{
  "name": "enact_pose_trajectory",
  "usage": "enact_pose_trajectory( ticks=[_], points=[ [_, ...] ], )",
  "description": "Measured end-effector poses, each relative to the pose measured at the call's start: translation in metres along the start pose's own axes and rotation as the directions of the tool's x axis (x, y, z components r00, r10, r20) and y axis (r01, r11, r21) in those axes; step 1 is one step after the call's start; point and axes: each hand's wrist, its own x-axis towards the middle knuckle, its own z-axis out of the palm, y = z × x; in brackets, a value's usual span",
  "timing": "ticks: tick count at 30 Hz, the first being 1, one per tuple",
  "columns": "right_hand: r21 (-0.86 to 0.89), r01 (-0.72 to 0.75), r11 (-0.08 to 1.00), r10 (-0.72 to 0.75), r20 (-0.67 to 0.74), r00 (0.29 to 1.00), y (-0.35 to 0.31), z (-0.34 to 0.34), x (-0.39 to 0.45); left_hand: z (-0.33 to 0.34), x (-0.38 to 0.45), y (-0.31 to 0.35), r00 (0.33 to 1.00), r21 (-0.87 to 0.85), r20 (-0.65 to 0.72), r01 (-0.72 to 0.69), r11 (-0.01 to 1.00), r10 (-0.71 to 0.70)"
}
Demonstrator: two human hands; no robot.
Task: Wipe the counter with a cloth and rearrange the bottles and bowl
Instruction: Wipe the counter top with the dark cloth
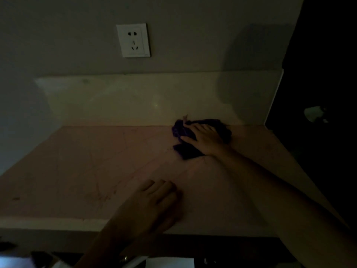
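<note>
The scene is dim. A dark purple cloth [181, 130] lies crumpled on the pinkish counter [87, 167] near the back right, close to the pale backsplash. My right hand [204, 139] presses flat on top of the cloth, fingers spread and pointing left. My left hand [154, 202] rests palm down on the counter near the front edge, fingers apart, holding nothing. No bottles or bowl are in view.
A pale backsplash [135, 101] runs along the counter's back, with a white wall socket [133, 40] above it. The counter's right end meets a dark area [318, 93]. Pale unclear objects [170, 263] lie below the front edge.
</note>
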Motion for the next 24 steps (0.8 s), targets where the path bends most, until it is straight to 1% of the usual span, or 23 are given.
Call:
enact_pose_trajectory(
  ticks=[1, 2, 3, 4, 5, 6, 9, 10, 11, 13, 15, 17, 19, 22, 24],
  points=[
    [0.005, -0.014, 1.0, 0.014, 0.001, 1.0, -0.001, 0.0, -0.004, -0.014, -0.002, -0.018, 0.997, -0.013, 0.01, 0.077, 0.997, -0.077],
    [0.003, -0.026, 1.0, 0.026, -0.009, 1.0, -0.002, -0.001, -0.009, -0.021, 0.0, -0.015, 0.991, -0.002, 0.009, 0.131, 0.991, -0.131],
    [-0.001, -0.035, 0.999, 0.035, -0.022, 0.999, -0.004, -0.002, -0.016, -0.029, 0.005, -0.022, 0.986, 0.038, -0.059, 0.159, 0.987, -0.157],
    [0.0, -0.041, 0.999, 0.041, -0.03, 0.999, -0.006, -0.003, -0.026, -0.027, 0.003, -0.024, 0.985, 0.052, -0.058, 0.163, 0.985, -0.16],
    [0.003, -0.04, 0.999, 0.04, -0.034, 0.999, -0.008, -0.005, -0.039, -0.02, -0.001, -0.015, 0.979, 0.016, 0.0, 0.206, 0.978, -0.206],
    [0.009, -0.035, 0.999, 0.035, -0.035, 0.999, -0.01, -0.006, -0.054, -0.022, -0.002, -0.01, 0.973, -0.006, 0.008, 0.231, 0.973, -0.231],
    [0.026, -0.001, 1.0, 0.002, -0.033, 0.999, -0.013, -0.01, -0.115, -0.026, 0.001, -0.017, 0.954, -0.067, -0.091, 0.28, 0.958, -0.285],
    [0.018, 0.018, 1.0, -0.018, -0.034, 0.999, -0.016, -0.013, -0.14, -0.024, 0.001, -0.017, 0.949, -0.072, -0.101, 0.294, 0.953, -0.3],
    [0.003, 0.041, 0.999, -0.041, -0.037, 0.998, -0.019, -0.015, -0.166, -0.023, 0.001, -0.016, 0.946, -0.076, -0.089, 0.306, 0.949, -0.313],
    [-0.013, 0.08, 0.997, -0.08, -0.046, 0.996, -0.025, -0.018, -0.216, -0.022, 0.001, -0.011, 0.948, -0.032, -0.075, 0.307, 0.951, -0.309],
    [-0.003, 0.1, 0.995, -0.1, -0.041, 0.994, -0.027, -0.023, -0.246, -0.023, 0.001, -0.013, 0.947, -0.036, -0.064, 0.314, 0.949, -0.316],
    [0.003, 0.106, 0.994, -0.106, -0.024, 0.994, -0.025, -0.027, -0.245, -0.026, -0.005, -0.018, 0.948, -0.027, -0.051, 0.313, 0.949, -0.314],
    [0.003, 0.094, 0.996, -0.094, -0.013, 0.995, -0.023, -0.029, -0.226, -0.028, -0.018, -0.026, 0.948, -0.022, -0.041, 0.315, 0.949, -0.315],
    [0.014, 0.082, 0.997, -0.082, -0.009, 0.997, -0.015, -0.022, -0.172, -0.029, -0.035, -0.042, 0.925, -0.026, -0.034, 0.377, 0.926, -0.378],
    [0.028, 0.052, 0.998, -0.052, -0.008, 0.999, -0.011, -0.014, -0.126, -0.027, -0.038, -0.047, 0.931, -0.029, -0.027, 0.365, 0.931, -0.365]
  ],
)
